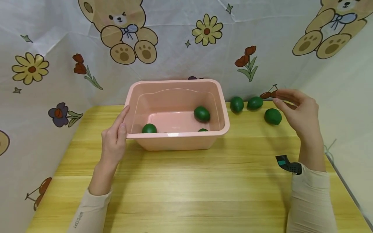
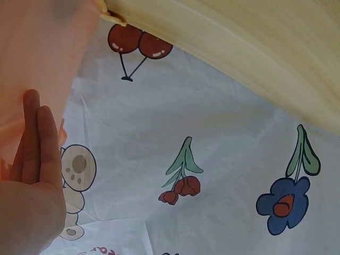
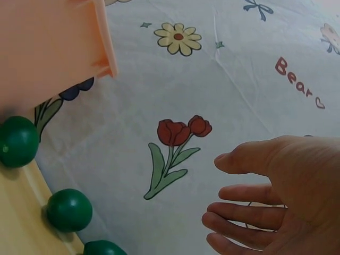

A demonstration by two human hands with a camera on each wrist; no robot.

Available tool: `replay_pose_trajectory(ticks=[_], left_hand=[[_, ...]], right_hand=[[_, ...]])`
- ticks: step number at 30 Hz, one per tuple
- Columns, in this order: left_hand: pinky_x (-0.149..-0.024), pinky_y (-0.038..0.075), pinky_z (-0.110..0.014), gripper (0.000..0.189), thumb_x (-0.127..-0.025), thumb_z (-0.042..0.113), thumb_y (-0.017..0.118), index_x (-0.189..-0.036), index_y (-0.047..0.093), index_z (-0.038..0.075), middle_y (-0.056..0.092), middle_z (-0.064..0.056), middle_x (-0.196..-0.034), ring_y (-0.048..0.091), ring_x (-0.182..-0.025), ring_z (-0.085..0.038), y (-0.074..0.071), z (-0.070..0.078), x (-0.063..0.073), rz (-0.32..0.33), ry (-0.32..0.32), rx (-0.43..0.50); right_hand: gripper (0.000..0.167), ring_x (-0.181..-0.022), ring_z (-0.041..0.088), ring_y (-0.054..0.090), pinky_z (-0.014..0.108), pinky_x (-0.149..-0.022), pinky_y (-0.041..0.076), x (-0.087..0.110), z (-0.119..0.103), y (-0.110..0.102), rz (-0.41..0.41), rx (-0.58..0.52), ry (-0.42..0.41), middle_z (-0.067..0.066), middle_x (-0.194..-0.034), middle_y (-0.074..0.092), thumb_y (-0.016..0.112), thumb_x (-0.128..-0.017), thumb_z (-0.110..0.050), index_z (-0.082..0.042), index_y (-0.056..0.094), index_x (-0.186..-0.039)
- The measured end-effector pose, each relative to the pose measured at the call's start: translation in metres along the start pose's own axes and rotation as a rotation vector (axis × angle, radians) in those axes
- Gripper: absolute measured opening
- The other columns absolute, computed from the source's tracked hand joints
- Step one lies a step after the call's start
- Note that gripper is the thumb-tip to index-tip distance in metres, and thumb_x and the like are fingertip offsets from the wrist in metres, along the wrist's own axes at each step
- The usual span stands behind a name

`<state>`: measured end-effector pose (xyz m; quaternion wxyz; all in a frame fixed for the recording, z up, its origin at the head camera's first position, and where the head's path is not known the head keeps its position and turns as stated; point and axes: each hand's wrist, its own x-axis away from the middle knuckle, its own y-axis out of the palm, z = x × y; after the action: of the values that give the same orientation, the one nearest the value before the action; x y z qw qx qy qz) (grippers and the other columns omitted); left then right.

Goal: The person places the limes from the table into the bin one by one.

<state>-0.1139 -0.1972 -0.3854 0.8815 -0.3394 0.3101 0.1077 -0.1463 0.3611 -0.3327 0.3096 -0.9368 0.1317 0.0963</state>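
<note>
A pink plastic tub [image 1: 176,142] stands at the back of the wooden table. My left hand [image 1: 113,144] rests against its left end, fingers straight along the wall; the left wrist view shows the same fingers [image 2: 48,154] flat on the pink side. Inside the tub lie green limes: one at the right [image 1: 201,114], one at the front left [image 1: 149,128], and another mostly hidden behind the front rim. Right of the tub, three more limes lie on the table [image 1: 237,105] [image 1: 255,103] [image 1: 273,116]. Over the nearest one hovers my right hand [image 1: 304,116], thumb and fingers apart, holding nothing.
A white cloth [image 1: 172,58] printed with bears and flowers hangs behind the table and along its left side. The wooden tabletop [image 1: 186,187] stretches in front of the tub. A black strap [image 1: 288,165] sits at my right sleeve's cuff.
</note>
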Motion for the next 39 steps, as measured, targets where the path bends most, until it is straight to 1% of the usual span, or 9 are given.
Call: replay_pose_trajectory(ticks=[2, 8, 12, 19, 23, 33, 36, 37, 39], left_hand=[[-0.055, 0.036, -0.015, 0.049, -0.107, 0.017, 0.042, -0.154, 0.057, 0.016, 0.073, -0.031, -0.114, 0.044, -0.05, -0.022, 0.001, 0.0, 0.0, -0.005, 0.001, 0.005], [-0.063, 0.039, -0.009, 0.049, -0.108, 0.017, 0.042, -0.155, 0.056, 0.018, 0.07, -0.028, -0.128, 0.055, -0.057, -0.025, 0.001, 0.0, 0.0, -0.009, -0.014, 0.002], [-0.058, 0.037, -0.012, 0.049, -0.107, 0.016, 0.043, -0.153, 0.058, 0.017, 0.071, -0.028, -0.125, 0.045, -0.05, -0.019, 0.001, 0.0, 0.001, 0.003, -0.014, 0.0], [-0.074, 0.041, -0.009, 0.049, -0.107, 0.016, 0.042, -0.153, 0.058, 0.017, 0.061, -0.012, -0.148, 0.055, -0.061, -0.023, 0.002, 0.001, -0.001, 0.015, -0.003, 0.003], [-0.08, 0.042, -0.006, 0.05, -0.107, 0.016, 0.041, -0.154, 0.058, 0.018, 0.059, -0.009, -0.15, 0.059, -0.068, -0.026, 0.003, 0.0, 0.0, 0.015, -0.012, 0.003], [-0.068, 0.04, -0.011, 0.049, -0.107, 0.017, 0.041, -0.153, 0.058, 0.018, 0.064, -0.017, -0.144, 0.047, -0.055, -0.019, 0.001, -0.002, -0.001, 0.017, 0.001, -0.001], [-0.064, 0.041, -0.011, 0.049, -0.107, 0.017, 0.042, -0.153, 0.058, 0.017, 0.066, -0.021, -0.139, 0.047, -0.052, -0.017, 0.001, -0.001, -0.001, 0.013, 0.0, 0.0], [-0.06, 0.039, -0.012, 0.049, -0.107, 0.017, 0.042, -0.153, 0.058, 0.016, 0.066, -0.023, -0.138, 0.044, -0.049, -0.017, 0.001, -0.001, 0.0, 0.012, 0.002, 0.0], [-0.062, 0.041, -0.011, 0.049, -0.107, 0.018, 0.042, -0.153, 0.058, 0.016, 0.065, -0.022, -0.14, 0.05, -0.052, -0.019, 0.001, 0.0, 0.0, 0.011, 0.001, 0.0]], right_hand=[[0.042, -0.115, -0.005, 0.06, 0.006, -0.092, 0.047, -0.001, 0.003, 0.0, -0.004, 0.001, 0.009, -0.008, -0.13, 0.07, 0.071, -0.1, -0.027, -0.012, 0.069, -0.139], [0.04, -0.115, -0.005, 0.061, 0.005, -0.091, 0.046, -0.005, 0.012, 0.0, -0.004, -0.029, 0.027, -0.007, -0.133, 0.07, 0.071, -0.1, -0.026, -0.015, 0.07, -0.138], [0.039, -0.115, -0.005, 0.061, 0.006, -0.094, 0.048, -0.008, 0.021, 0.001, 0.0, -0.039, 0.05, -0.007, -0.134, 0.07, 0.071, -0.1, -0.026, -0.016, 0.07, -0.138], [0.041, -0.111, -0.003, 0.062, 0.006, -0.091, 0.049, -0.013, 0.044, 0.007, 0.043, -0.015, 0.085, -0.021, -0.116, 0.069, 0.073, -0.099, -0.025, -0.009, 0.069, -0.136], [0.043, -0.108, -0.006, 0.061, 0.006, -0.091, 0.049, -0.014, 0.055, 0.009, 0.058, 0.001, 0.121, -0.02, -0.115, 0.068, 0.072, -0.099, -0.027, -0.009, 0.068, -0.138], [0.057, -0.118, 0.004, 0.057, 0.005, -0.09, 0.047, -0.018, 0.084, 0.014, 0.0, 0.015, 0.224, -0.027, -0.118, 0.057, 0.068, -0.101, -0.033, -0.005, 0.058, -0.149], [0.06, -0.124, 0.013, 0.056, 0.004, -0.089, 0.046, -0.017, 0.093, 0.016, -0.024, 0.043, 0.235, -0.02, -0.122, 0.058, 0.067, -0.101, -0.035, -0.004, 0.055, -0.151], [0.061, -0.126, 0.017, 0.056, 0.004, -0.09, 0.046, -0.016, 0.095, 0.017, -0.034, 0.055, 0.236, -0.014, -0.125, 0.06, 0.067, -0.101, -0.035, -0.003, 0.054, -0.152], [0.063, -0.131, 0.027, 0.054, 0.008, -0.095, 0.047, -0.016, 0.099, 0.018, -0.053, 0.08, 0.237, 0.002, -0.135, 0.062, 0.067, -0.101, -0.035, -0.002, 0.053, -0.153]])
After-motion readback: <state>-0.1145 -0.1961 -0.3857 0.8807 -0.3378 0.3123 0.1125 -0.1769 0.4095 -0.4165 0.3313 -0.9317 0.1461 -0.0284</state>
